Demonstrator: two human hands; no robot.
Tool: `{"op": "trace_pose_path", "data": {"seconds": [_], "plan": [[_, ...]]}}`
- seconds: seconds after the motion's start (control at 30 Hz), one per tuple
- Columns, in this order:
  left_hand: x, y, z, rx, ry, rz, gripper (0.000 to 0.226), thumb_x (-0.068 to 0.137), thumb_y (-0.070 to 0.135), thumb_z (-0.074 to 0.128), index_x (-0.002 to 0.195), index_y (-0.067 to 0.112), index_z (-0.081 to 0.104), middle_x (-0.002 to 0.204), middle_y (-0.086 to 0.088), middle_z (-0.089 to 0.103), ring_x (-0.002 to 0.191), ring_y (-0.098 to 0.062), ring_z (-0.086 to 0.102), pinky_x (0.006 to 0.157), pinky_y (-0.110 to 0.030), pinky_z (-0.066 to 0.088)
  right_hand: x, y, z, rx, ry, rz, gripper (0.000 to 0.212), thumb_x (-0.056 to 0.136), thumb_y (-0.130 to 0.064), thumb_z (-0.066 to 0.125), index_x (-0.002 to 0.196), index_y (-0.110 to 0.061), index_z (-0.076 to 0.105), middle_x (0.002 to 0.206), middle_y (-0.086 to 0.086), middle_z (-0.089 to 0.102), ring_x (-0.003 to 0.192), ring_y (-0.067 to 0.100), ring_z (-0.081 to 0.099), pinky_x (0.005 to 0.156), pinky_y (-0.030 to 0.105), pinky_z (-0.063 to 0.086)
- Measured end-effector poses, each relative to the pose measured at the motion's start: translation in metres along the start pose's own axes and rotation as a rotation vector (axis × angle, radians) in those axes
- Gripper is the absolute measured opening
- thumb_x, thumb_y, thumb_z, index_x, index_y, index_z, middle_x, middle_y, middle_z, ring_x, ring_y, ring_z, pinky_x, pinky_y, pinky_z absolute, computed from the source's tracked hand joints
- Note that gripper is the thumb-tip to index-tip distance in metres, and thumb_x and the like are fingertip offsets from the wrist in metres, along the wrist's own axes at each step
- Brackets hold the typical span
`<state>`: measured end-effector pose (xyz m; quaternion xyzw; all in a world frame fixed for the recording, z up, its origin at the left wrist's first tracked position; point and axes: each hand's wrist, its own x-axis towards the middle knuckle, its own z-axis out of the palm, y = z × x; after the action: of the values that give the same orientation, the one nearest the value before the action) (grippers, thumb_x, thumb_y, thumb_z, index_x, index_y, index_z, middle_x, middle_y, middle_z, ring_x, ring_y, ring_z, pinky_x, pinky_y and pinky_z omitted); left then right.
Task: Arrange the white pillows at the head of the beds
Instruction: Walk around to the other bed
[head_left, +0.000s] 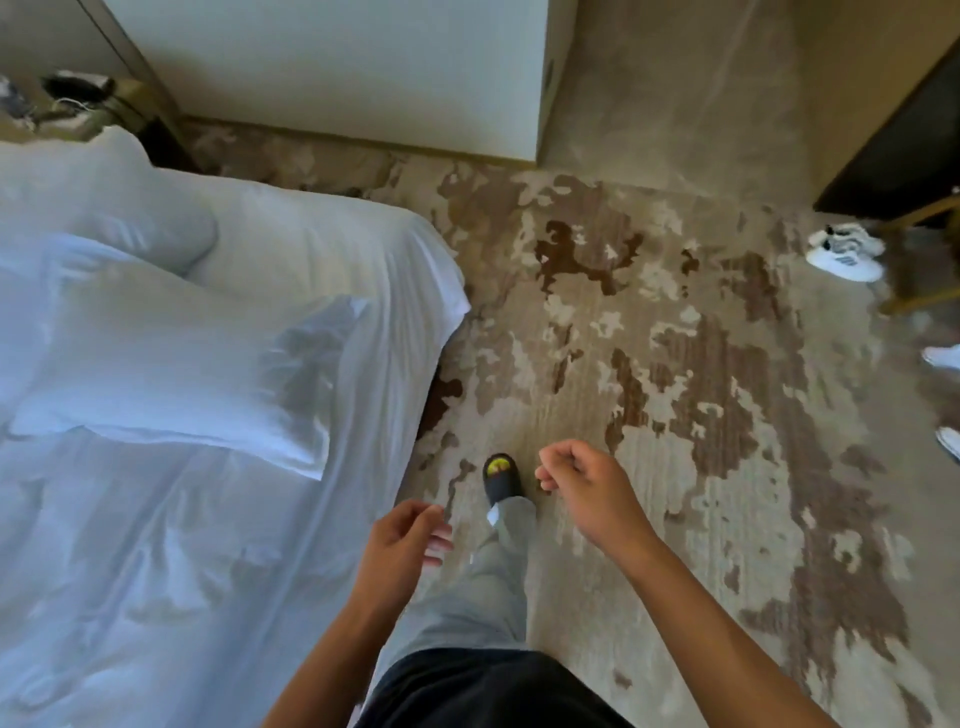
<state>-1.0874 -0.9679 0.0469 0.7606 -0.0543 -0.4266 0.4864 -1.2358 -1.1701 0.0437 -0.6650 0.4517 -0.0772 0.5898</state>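
Pillows (171, 364) flat on bed (395, 270) — both hands (400, 545) loosely curled, holding nothing

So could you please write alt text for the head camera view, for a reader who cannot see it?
Two white fabric pillows lie on a white-sheeted bed at left. The person's empty, loosely curled left hand and right hand hang over mottled beige and brown carpet.

A bedroom: white-sheeted bed (322, 249), pillows (171, 358), patterned carpet (649, 338), sneakers (844, 252).
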Motion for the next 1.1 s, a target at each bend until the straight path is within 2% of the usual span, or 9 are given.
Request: {"op": "trace_pose_path", "data": {"seconds": [0.07, 0.2, 0.33, 0.57, 0.77, 0.83, 0.9, 1.03, 1.1], "plan": [[0.049, 0.029, 0.019, -0.017, -0.012, 0.003, 0.021, 0.103, 0.022, 0.059, 0.095, 0.010, 0.074, 0.088, -0.013, 0.078, 0.080, -0.029, 0.075, 0.068, -0.032, 0.058, 0.054, -0.017, -0.016, -0.035, -0.014, -0.005, 0.020, 0.105, -0.037, 0.060, 0.095, -0.026, 0.073, 0.092, -0.013, 0.079, 0.087, 0.002, 0.074, 0.080, 0.020, 0.057], [0.147, 0.113, 0.061, -0.048, -0.080, -0.021, 0.018, 0.102, 0.022, 0.060, 0.097, 0.011, 0.073, 0.088, -0.012, 0.078, 0.083, -0.030, 0.075, 0.072, -0.037, 0.058, 0.146, -0.051, -0.059, -0.072, -0.003, 0.063, 0.022, 0.106, -0.036, 0.059, 0.093, -0.025, 0.073, 0.091, -0.007, 0.078, 0.085, 0.008, 0.074, 0.083, 0.032, 0.060], [0.231, 0.210, 0.102, -0.018, -0.163, 0.003, 0.018, 0.103, 0.023, 0.058, 0.100, 0.012, 0.072, 0.089, -0.010, 0.078, 0.089, -0.031, 0.075, 0.075, -0.035, 0.059, 0.228, -0.088, -0.104, -0.100, 0.029, 0.110, 0.018, 0.106, -0.035, 0.059, 0.096, -0.030, 0.073, 0.092, -0.013, 0.077, 0.085, 0.003, 0.074, 0.083, 0.031, 0.061], [0.376, 0.361, 0.156, -0.066, -0.165, 0.100, 0.020, 0.103, 0.024, 0.058, 0.098, 0.010, 0.073, 0.089, -0.008, 0.078, 0.083, -0.024, 0.076, 0.070, -0.032, 0.059, 0.396, -0.137, -0.179, -0.133, 0.069, 0.151, 0.017, 0.106, -0.034, 0.059, 0.096, -0.034, 0.073, 0.091, -0.014, 0.078, 0.085, 0.001, 0.074, 0.085, 0.032, 0.061], [0.508, 0.468, 0.185, -0.098, -0.027, 0.126, 0.022, 0.104, 0.025, 0.057, 0.101, 0.010, 0.073, 0.093, -0.009, 0.078, 0.088, -0.027, 0.076, 0.078, -0.037, 0.061, 0.594, -0.200, -0.206, -0.149, -0.083, 0.073, 0.017, 0.105, -0.033, 0.061, 0.092, -0.033, 0.072, 0.090, -0.015, 0.077, 0.083, -0.001, 0.073, 0.076, 0.022, 0.054], [0.541, 0.499, 0.189, -0.144, 0.056, 0.080, 0.023, 0.104, 0.023, 0.057, 0.102, 0.007, 0.073, 0.092, -0.011, 0.077, 0.086, -0.028, 0.075, 0.078, -0.037, 0.060, 0.656, -0.231, -0.208, -0.184, -0.177, 0.044, 0.021, 0.105, -0.034, 0.060, 0.088, -0.031, 0.072, 0.088, -0.013, 0.076, 0.082, 0.002, 0.072, 0.074, 0.024, 0.057], [0.567, 0.524, 0.186, -0.198, 0.125, 0.034, 0.022, 0.104, 0.022, 0.057, 0.103, 0.005, 0.072, 0.091, -0.011, 0.077, 0.083, -0.026, 0.075, 0.075, -0.035, 0.060, 0.708, -0.267, -0.202, -0.221, -0.278, 0.028, 0.024, 0.104, -0.040, 0.059, 0.086, -0.030, 0.071, 0.087, -0.011, 0.075, 0.080, 0.004, 0.071, 0.077, 0.031, 0.061], [0.615, 0.551, 0.167, -0.279, 0.301, -0.041, 0.020, 0.104, 0.024, 0.058, 0.100, 0.011, 0.073, 0.091, -0.009, 0.078, 0.084, -0.025, 0.075, 0.073, -0.033, 0.058, 0.806, -0.346, -0.172, -0.316, -0.482, -0.080, 0.020, 0.103, -0.042, 0.059, 0.092, -0.031, 0.071, 0.090, -0.015, 0.075, 0.084, 0.000, 0.071, 0.077, 0.022, 0.055], [0.641, 0.559, 0.154, -0.326, 0.382, -0.083, 0.020, 0.103, 0.026, 0.058, 0.098, 0.015, 0.074, 0.091, -0.008, 0.078, 0.084, -0.026, 0.076, 0.071, -0.032, 0.059, 0.852, -0.382, -0.149, -0.342, -0.569, -0.140, 0.016, 0.104, -0.038, 0.060, 0.095, -0.031, 0.072, 0.091, -0.013, 0.076, 0.087, 0.001, 0.072, 0.081, 0.021, 0.056]]}}
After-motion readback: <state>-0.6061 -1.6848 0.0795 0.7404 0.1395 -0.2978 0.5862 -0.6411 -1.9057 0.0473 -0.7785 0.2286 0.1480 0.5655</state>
